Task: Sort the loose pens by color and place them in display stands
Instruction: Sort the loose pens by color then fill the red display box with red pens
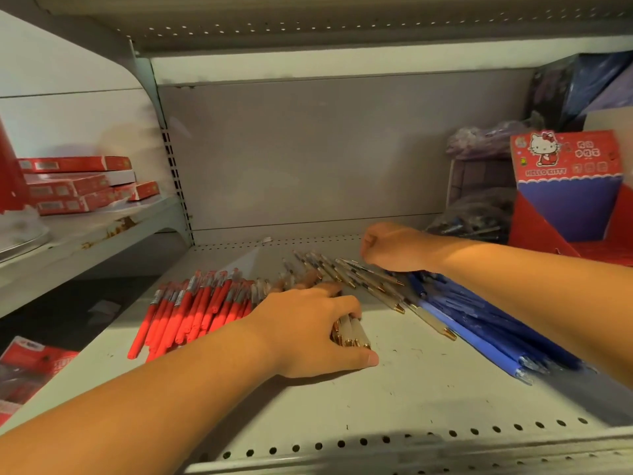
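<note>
On the grey shelf (394,399) lie three groups of pens. A pile of red pens (191,303) is at the left. Several clear pens with gold tips (373,286) fan out in the middle. Blue pens (479,327) lie at the right. My left hand (308,327) covers a bundle of clear gold-tipped pens (352,332), fingers curled over them and thumb on the shelf. My right hand (390,248) is further back with its fingers curled down onto the clear pens; what it holds is hidden.
A red and blue Hello Kitty display stand (568,190) is at the back right, with bagged dark pens (469,221) beside it. Flat red boxes (78,183) are stacked on the neighbouring shelf at the left. An upper shelf (342,32) hangs overhead.
</note>
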### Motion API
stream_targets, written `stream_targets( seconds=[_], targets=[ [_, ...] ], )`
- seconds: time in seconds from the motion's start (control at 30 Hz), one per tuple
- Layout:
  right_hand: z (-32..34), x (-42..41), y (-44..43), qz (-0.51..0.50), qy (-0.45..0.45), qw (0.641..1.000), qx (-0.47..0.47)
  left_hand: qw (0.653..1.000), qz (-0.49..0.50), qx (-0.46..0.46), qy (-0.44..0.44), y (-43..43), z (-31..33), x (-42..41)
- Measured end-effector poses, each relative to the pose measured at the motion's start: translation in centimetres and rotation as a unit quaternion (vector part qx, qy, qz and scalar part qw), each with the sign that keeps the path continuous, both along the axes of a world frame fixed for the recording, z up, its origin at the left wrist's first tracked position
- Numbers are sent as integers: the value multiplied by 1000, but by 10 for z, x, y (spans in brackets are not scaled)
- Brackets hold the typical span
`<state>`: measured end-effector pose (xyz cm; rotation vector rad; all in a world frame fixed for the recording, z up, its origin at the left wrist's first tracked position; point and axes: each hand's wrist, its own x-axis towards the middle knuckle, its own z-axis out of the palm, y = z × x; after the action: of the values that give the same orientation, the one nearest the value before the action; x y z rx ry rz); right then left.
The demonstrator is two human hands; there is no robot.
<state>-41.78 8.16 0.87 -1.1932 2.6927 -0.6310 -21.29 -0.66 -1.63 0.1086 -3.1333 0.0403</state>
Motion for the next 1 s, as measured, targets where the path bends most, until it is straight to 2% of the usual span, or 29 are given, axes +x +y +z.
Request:
stream_targets(
  seconds=[0.17,0.3,0.47,0.67,0.9,1.0],
  targets=[
    [-11,2,-47,-16,32,990,139,1000,9,24,-13,-1,1,3],
    [-10,14,-76,0,42,982,185,1000,19,10,-15,-1,2,3],
    [0,25,-101,14,-11,980,198,1000,16,15,-8,-1,2,4],
    [3,34,-130,38,-37,957,287,1000,12,22,-4,-1,1,3],
    [2,21,-130,41,39,971,232,999,-2,37,24,-9,-2,4],
    [-4,15,-127,28,35,980,194,999,-2,31,26,-10,-4,4]
  ],
)
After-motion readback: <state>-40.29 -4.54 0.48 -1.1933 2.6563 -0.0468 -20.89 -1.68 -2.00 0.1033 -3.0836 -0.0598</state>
